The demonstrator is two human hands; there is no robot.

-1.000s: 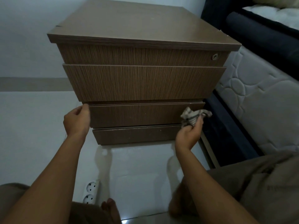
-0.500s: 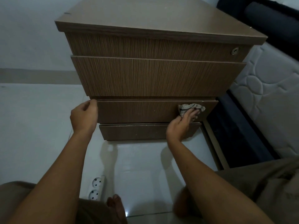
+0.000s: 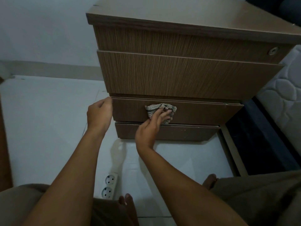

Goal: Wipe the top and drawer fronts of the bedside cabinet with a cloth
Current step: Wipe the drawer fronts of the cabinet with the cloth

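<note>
A brown wood-grain bedside cabinet (image 3: 179,75) stands in front of me with several drawer fronts stacked under its top. My right hand (image 3: 151,126) presses a small checked cloth (image 3: 157,108) flat against the third drawer front (image 3: 203,113), left of its middle. My left hand (image 3: 99,114) has its fingers curled around the left edge of that same drawer. A round lock (image 3: 273,50) sits at the right end of the top drawer front. The lowest drawer front (image 3: 179,132) is just below my right hand.
A white double socket strip (image 3: 109,185) lies on the pale tiled floor between my arms. A quilted mattress (image 3: 283,93) and a dark bed frame (image 3: 254,136) stand close on the right. My knees and toes (image 3: 126,201) fill the bottom edge.
My right hand has slid the cloth leftward along the third drawer front, from its right end to left of its middle. My left hand stays at the drawer's left edge. The camera has turned left.
</note>
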